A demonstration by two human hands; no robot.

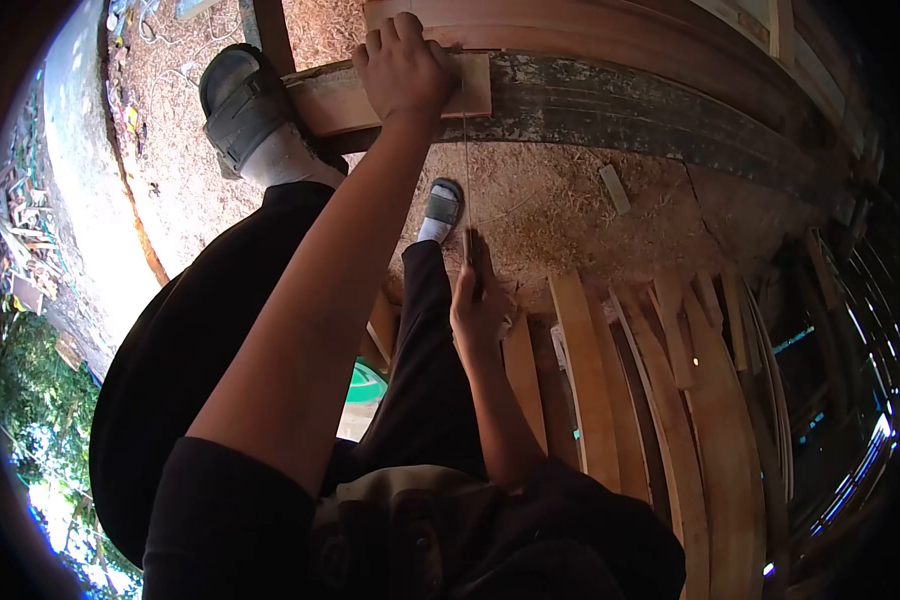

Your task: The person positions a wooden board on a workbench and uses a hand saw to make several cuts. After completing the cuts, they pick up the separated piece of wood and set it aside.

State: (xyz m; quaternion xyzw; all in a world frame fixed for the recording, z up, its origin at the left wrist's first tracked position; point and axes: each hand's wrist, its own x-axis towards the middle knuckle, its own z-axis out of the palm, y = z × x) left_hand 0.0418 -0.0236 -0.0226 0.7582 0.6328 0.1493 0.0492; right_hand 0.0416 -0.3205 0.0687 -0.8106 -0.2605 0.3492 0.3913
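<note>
My left hand point(402, 70) presses on a short light-brown board point(330, 102), its fingers curled over the far edge. The board lies along a dark, weathered beam point(610, 98). My right hand point(480, 312) is closed around the handle of a handsaw point(467, 175), nearer my body. Seen edge-on, the thin blade runs as a narrow line from the handle up to the board, just right of my left hand. How deep the blade sits in the wood cannot be made out. A sandalled foot point(238, 105) rests at the board's left end.
Several long planks point(660, 400) lean or lie at the lower right. Wood shavings cover the floor point(550, 190), where a small offcut point(615, 188) lies. My other sandalled foot point(443, 205) stands below the beam. Larger reddish timber point(610, 30) lies behind it.
</note>
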